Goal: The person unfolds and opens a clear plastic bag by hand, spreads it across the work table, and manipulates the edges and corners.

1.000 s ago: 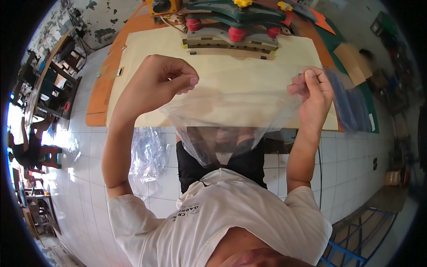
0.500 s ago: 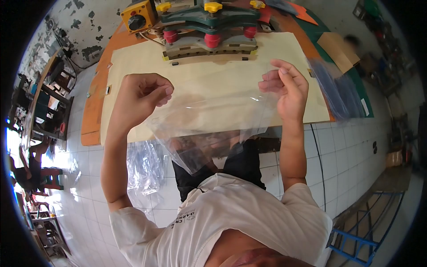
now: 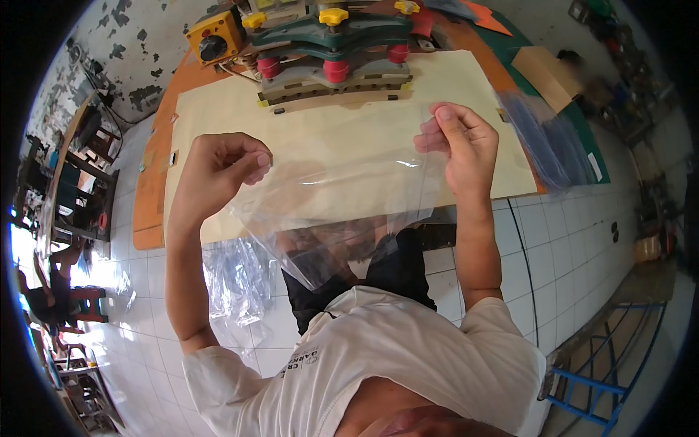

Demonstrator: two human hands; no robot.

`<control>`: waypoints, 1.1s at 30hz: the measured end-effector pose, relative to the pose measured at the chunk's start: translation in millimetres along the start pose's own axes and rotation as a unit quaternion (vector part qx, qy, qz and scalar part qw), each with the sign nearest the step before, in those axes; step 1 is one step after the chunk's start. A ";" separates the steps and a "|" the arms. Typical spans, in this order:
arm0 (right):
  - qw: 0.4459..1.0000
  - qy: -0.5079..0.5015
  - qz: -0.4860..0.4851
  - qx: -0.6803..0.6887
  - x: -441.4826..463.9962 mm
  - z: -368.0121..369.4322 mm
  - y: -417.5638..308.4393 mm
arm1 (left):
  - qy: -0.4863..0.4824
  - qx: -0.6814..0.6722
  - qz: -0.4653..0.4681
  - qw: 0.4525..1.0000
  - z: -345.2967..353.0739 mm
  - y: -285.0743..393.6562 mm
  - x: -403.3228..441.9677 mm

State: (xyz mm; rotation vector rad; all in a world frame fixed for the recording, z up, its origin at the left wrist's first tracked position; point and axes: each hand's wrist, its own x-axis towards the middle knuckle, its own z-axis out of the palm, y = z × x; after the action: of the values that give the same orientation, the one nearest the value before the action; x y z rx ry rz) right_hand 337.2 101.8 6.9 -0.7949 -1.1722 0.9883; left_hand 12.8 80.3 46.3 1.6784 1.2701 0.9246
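A clear plastic sheet point(image 3: 349, 191) hangs between my two hands, over the front edge of the table and above my lap. My left hand point(image 3: 227, 171) is closed, thumb pressed to the curled fingers, at the sheet's left upper edge. On the other side my right hand point(image 3: 467, 146) pinches the sheet's upper right corner between thumb and forefinger, its other fingers loosely bent. The lower part of the sheet is folded and sags to a point. Beyond my hands stands a green press-like machine point(image 3: 331, 36) with yellow knobs and red spacers.
Cream paper point(image 3: 349, 135) covers much of the wooden table. A yellow control box point(image 3: 215, 38) stands at the back left. Stacked clear sheets point(image 3: 546, 142) and a cardboard piece point(image 3: 546, 79) lie at right. Crumpled plastic point(image 3: 237, 280) is on the floor; a person sits far left.
My left hand has moved slightly left and nearer to me, and the right thumb and forefinger have come together on the sheet's corner. The camera view has shifted a little.
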 end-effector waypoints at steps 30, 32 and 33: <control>0.988 0.149 -0.043 0.004 -3.4 -13.4 0.4 | 0.090 -0.208 0.075 0.971 1.5 -43.1 -18.2; 0.983 0.176 -0.054 0.005 -4.9 -14.3 2.9 | 0.135 -0.217 0.099 0.962 12.4 -41.7 -20.1; 0.982 0.181 -0.055 0.006 -5.4 -14.4 4.1 | 0.144 -0.225 0.100 0.958 15.8 -38.7 -21.0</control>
State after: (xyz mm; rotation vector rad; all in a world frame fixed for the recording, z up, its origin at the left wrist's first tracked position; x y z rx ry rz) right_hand 350.0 98.3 -2.0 -0.8503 -0.8842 0.7206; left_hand 8.0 63.2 3.0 1.3557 0.9798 1.5012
